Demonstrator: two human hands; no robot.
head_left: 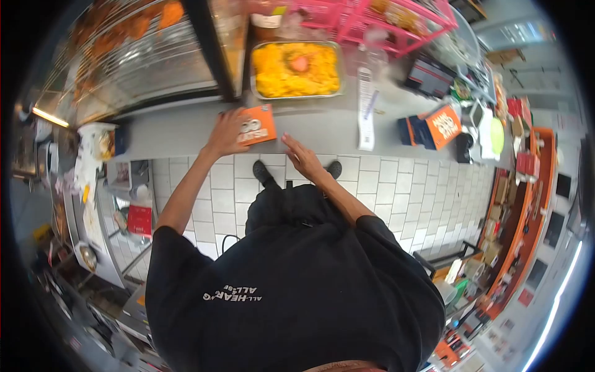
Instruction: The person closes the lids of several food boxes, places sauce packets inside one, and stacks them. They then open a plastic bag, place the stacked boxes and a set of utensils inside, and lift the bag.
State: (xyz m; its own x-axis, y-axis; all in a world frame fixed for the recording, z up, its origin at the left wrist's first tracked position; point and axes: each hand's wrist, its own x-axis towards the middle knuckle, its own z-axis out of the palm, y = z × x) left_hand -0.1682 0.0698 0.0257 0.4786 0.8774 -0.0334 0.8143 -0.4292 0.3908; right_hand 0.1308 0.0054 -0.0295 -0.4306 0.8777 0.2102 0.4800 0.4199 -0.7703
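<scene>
An orange box [259, 126] with white lettering lies on the grey counter [319, 127], near its front edge. My left hand [227, 132] is closed around the box's left side, with part of the grip hidden. To the right of the box, my right hand [302, 156] is open, fingers stretched toward it but apart from it. Just behind the box sits a metal tray [297, 97] of yellow food [269, 73] with a pinkish piece in the middle.
A glass display case [142, 80] with food on racks stands at the back left. Pink baskets [347, 25] are at the back. A long printed paper strip [365, 118] and more orange boxes [441, 127] lie to the right.
</scene>
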